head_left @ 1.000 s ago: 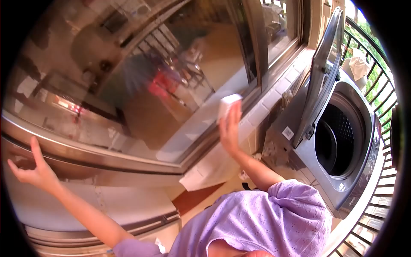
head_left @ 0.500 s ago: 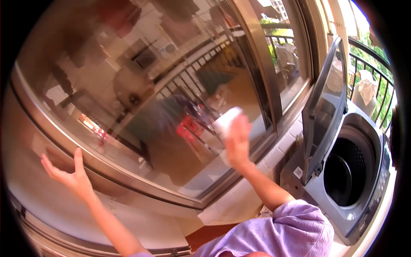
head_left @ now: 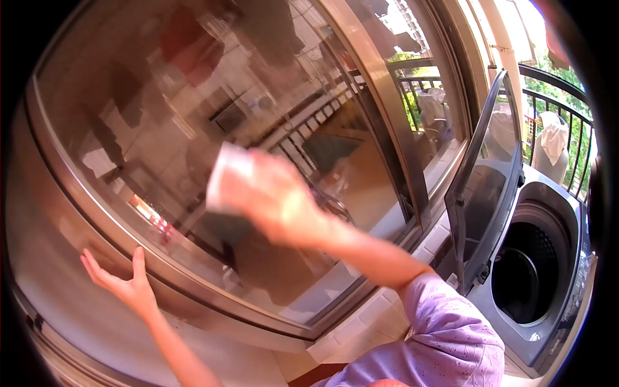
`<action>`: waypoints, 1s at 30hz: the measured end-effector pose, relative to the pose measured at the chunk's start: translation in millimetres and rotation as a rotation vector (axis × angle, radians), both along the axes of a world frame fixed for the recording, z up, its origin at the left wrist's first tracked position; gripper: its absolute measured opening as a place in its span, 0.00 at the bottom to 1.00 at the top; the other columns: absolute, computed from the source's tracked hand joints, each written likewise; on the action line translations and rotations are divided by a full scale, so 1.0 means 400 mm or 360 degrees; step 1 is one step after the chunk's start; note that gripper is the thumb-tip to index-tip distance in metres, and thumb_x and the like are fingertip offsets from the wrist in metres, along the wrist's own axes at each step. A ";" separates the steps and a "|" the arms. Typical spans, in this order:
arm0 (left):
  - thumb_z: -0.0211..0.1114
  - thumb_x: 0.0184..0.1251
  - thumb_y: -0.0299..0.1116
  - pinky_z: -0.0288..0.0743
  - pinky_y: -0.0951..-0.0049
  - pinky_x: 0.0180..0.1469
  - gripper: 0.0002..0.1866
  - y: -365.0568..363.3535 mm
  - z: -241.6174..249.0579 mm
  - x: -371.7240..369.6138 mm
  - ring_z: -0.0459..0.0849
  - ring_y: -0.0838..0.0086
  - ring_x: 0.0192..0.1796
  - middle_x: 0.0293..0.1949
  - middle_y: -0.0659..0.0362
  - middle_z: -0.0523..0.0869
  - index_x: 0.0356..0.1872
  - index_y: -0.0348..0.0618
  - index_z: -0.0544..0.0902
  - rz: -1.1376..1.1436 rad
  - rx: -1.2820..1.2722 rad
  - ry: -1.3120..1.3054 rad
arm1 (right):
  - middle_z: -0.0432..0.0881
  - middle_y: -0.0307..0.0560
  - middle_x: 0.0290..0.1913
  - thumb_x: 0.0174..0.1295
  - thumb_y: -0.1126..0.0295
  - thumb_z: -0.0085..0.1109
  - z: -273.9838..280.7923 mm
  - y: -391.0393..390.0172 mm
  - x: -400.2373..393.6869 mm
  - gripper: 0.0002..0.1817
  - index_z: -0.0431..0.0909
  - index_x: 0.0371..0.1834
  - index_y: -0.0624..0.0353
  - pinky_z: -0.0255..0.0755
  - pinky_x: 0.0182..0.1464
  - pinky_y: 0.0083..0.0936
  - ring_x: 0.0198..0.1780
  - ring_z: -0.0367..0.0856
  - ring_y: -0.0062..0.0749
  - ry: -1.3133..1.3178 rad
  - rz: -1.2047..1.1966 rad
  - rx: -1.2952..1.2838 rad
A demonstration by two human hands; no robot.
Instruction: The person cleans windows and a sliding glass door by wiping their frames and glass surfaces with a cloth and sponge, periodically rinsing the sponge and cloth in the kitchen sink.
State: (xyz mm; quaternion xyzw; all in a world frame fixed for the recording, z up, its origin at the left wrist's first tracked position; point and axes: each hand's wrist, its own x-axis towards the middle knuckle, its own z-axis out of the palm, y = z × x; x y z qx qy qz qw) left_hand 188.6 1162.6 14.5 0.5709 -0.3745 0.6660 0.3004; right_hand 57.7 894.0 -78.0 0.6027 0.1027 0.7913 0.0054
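Note:
A white cloth (head_left: 225, 177), blurred by motion, lies between the fingers of my right hand (head_left: 277, 200) and the large glass pane (head_left: 284, 271). My right arm stretches across the lower middle of the glass. Off to the left, my left hand (head_left: 129, 287) is open, thumb and fingers spread, at the lower part of the brown metal window frame (head_left: 193, 293). Nothing is in that hand. Reflections of a railing and hanging clothes show on the glass.
A grey top-loading washing machine (head_left: 554, 193) stands at the right, its transparent lid (head_left: 480, 187) raised close to the window. Behind it runs a black balcony railing (head_left: 561, 97) with a pale cloth (head_left: 553, 138) draped nearby. White tiles (head_left: 361, 326) line the wall below the window.
My right hand has swept left across the glass with the white cloth. My left hand keeps its spread pose and sits slightly lower and further right in view, as the camera has shifted.

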 end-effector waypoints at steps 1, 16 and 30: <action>0.76 0.50 0.37 0.47 0.54 0.72 0.48 0.000 0.001 0.002 0.52 0.57 0.73 0.72 0.47 0.53 0.70 0.43 0.57 -0.0003 -0.0010 -0.0005 | 0.78 0.48 0.54 0.52 0.76 0.53 0.085 -0.068 -0.032 0.20 0.79 0.51 0.54 0.65 0.60 0.43 0.56 0.73 0.48 -0.0105 -0.0177 0.0082; 0.74 0.54 0.40 0.54 0.59 0.70 0.41 0.008 -0.001 0.031 0.60 0.57 0.69 0.67 0.45 0.62 0.67 0.37 0.63 0.0248 0.0008 -0.0170 | 0.61 0.47 0.72 0.66 0.74 0.47 -0.541 -0.261 -0.128 0.24 0.67 0.67 0.53 0.40 0.73 0.41 0.72 0.56 0.43 -0.0140 -0.0448 0.1452; 0.74 0.53 0.42 0.54 0.59 0.70 0.41 0.004 -0.002 0.024 0.60 0.57 0.69 0.67 0.46 0.62 0.66 0.38 0.64 0.0195 0.0021 -0.0177 | 0.60 0.52 0.69 0.70 0.72 0.40 -0.763 -0.154 -0.146 0.23 0.61 0.69 0.60 0.50 0.70 0.31 0.70 0.57 0.41 -0.0344 -0.0500 0.1945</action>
